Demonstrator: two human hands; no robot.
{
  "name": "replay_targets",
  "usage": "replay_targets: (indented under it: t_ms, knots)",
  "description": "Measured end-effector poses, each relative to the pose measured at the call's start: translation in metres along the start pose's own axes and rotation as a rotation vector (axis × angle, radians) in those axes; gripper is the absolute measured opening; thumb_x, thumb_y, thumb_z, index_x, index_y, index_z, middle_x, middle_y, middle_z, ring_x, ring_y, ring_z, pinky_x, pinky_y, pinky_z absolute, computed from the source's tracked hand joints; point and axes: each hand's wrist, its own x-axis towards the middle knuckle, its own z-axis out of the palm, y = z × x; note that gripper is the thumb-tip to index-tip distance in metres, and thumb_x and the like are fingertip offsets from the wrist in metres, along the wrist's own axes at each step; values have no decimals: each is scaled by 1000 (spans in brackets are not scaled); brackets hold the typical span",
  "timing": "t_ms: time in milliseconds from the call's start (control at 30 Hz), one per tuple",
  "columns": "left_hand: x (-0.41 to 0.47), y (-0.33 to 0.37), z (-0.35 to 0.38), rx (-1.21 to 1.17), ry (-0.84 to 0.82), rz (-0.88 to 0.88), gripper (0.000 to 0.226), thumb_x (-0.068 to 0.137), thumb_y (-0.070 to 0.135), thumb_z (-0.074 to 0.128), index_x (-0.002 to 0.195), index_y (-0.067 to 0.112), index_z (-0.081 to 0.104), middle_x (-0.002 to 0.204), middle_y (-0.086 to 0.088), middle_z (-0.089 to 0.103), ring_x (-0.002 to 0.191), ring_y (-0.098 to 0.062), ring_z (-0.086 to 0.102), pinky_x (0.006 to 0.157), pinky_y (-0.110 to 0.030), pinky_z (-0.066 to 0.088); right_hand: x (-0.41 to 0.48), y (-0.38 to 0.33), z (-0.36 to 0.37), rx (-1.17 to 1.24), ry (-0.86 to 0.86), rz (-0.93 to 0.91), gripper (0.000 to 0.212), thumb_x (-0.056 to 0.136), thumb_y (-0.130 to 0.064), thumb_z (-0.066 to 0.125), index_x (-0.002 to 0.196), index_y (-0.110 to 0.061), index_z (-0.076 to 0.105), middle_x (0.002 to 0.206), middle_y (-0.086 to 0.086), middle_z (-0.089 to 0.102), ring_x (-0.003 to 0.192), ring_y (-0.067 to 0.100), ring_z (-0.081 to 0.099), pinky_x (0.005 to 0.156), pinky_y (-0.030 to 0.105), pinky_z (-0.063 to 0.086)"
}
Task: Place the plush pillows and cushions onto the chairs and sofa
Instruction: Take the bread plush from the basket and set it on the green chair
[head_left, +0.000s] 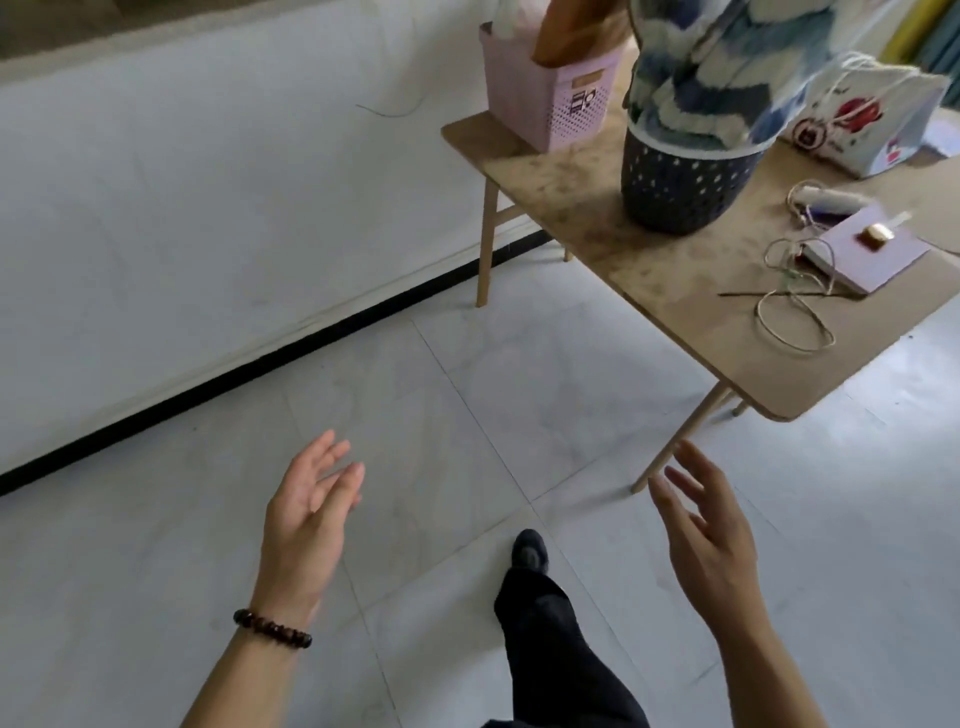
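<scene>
A blue and white patterned cushion (727, 67) stands stuffed upright in a dark perforated basket (680, 187) on a wooden table (571, 197) at the upper right. An orange-brown cushion (566, 31) pokes out of a pink perforated basket (545, 98) at the table's far corner. My left hand (311, 509), with a dark bead bracelet on the wrist, hangs over the floor with relaxed fingers and holds nothing. My right hand (711, 535) is also empty, fingers spread, just below the table's near corner. No chair or sofa is in view.
The table also carries a printed white tote bag (872, 119), a lilac notebook (867, 254) and loose string (789, 317). A white wall with a black skirting strip (260, 358) runs along the left. My dark-trousered leg and shoe (530, 556) step over pale floor tiles.
</scene>
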Motion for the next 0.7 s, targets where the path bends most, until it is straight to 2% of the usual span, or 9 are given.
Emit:
replay_targets:
  t_ms: [133,267,300,400,500,600,700]
  knots:
    - [106,43,42,-6,13,-29,48,94,13,64,141,14,52,134,-1,62,123,-21,62,104,-49,49,126,-31,42,36,-47,13,67,90,-45,58,152,-23,46,151,-5,52,131,10,55,86,6,49]
    - [201,104,61,-25,27,34,45,94,14,63,138,19,54,134,3,63,113,-1,65,105,-43,48,248,-101,81,26,-110,-60,62,94,-42,58,152,-24,43,153,-5,48,134,12,53,102,31,52]
    - [223,112,64,-32,28,49,44,95,14,63,138,19,54,134,4,63,113,1,64,104,-42,48,275,-115,92,11,-119,-85,59,97,-39,59,152,-25,43,153,-5,48,133,11,53,102,33,53]
    - [293,121,77,-26,47,50,54,88,28,65,141,22,54,133,7,65,120,-7,63,102,-42,49,349,-139,129,-39,-143,-128,54,100,-39,58,151,-31,42,152,-6,48,131,8,53,98,26,52]
    - [370,111,99,-41,36,14,48,92,21,64,139,24,54,132,7,65,118,-5,63,105,-50,48,412,-136,167,-100,-147,-121,52,100,-40,59,149,-40,40,150,-11,49,127,0,53,91,12,47]
    - [461,103,130,-49,-48,-24,45,95,13,63,137,25,54,130,9,66,115,0,64,109,-52,46,469,-127,212,-130,-100,-64,50,100,-37,62,143,-49,38,152,-12,48,123,-9,51,97,18,50]
    - [565,113,164,-51,-164,-43,45,94,13,64,137,23,55,129,12,65,108,10,63,110,-52,44,533,-136,250,-181,-20,27,53,99,-35,64,146,-42,39,155,-7,46,122,-2,53,96,18,50]
